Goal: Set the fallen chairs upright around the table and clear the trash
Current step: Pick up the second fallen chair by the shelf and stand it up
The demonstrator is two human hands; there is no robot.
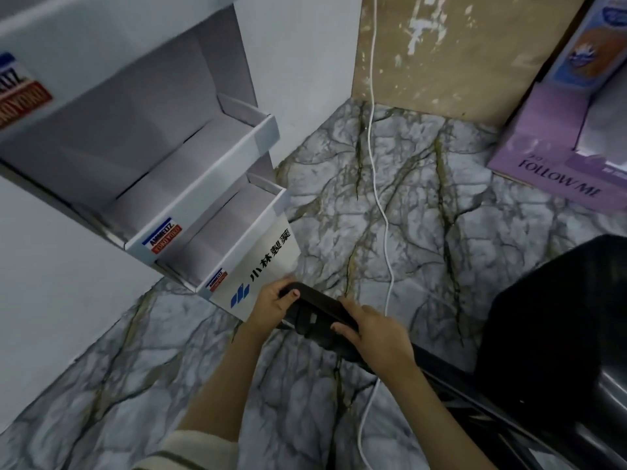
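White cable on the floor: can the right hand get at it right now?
Probably yes, once freed. The right hand and left hand both grip the black chair armrest; the white cable lies uncovered on the floor just beyond the right hand, with nothing between.

A grey marble-patterned floor with dark and yellowish veins [414, 212] runs to a plain white wall [298, 62] and a tan, scuffed wall panel with white flecks [458, 56]. A white tiered cardboard display stand [210, 157] stands at the left, a lilac printed cardboard box [549, 157] at the right. A thin white cable [376, 164] trails down the panel and across the floor.
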